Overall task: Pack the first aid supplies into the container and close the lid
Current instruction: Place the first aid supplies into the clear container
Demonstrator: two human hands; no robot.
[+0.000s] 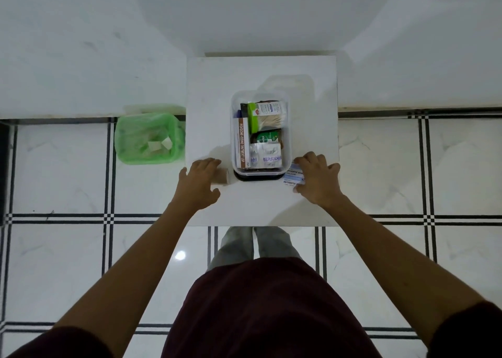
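Clear plastic container is the landmark here, sitting mid-surface and already pretty stuffed, so most of what can go wrong is about the last couple of items and the lid

Nearest to me, just left of the container's near corner, the left hand is draped over a tan bandage roll, fingers spread fairly wide. Can't really tell if it's gripping it or just resting on it. That roll looks round, so if the hand only nudges it, my guess is it rolls toward the near edge of the surface and onto the floor

Just right of the container's near corner, the right hand is flat and spread on a small pile of antiseptic bandage packets. Those are thin and slippery looking, so pinching up the stack could fan them out or leave one behind

Inside the container, working away from me: blister strips, a long povidone-iodine ointment box along the left wall, a green packet, cotton buds and a green and white box at the far end. Stuff looks about level with the rim already, so adding the roll on top could keep the lid from seating

Beyond the container's far right corner there's a clear lid lying on the surface, not yet on. It's hard to see against the white, easy to fumble. Something dark sits under the container's near end, can't tell what, might make it rock when pressing the lid down

Green bin on the floor, well left of the container
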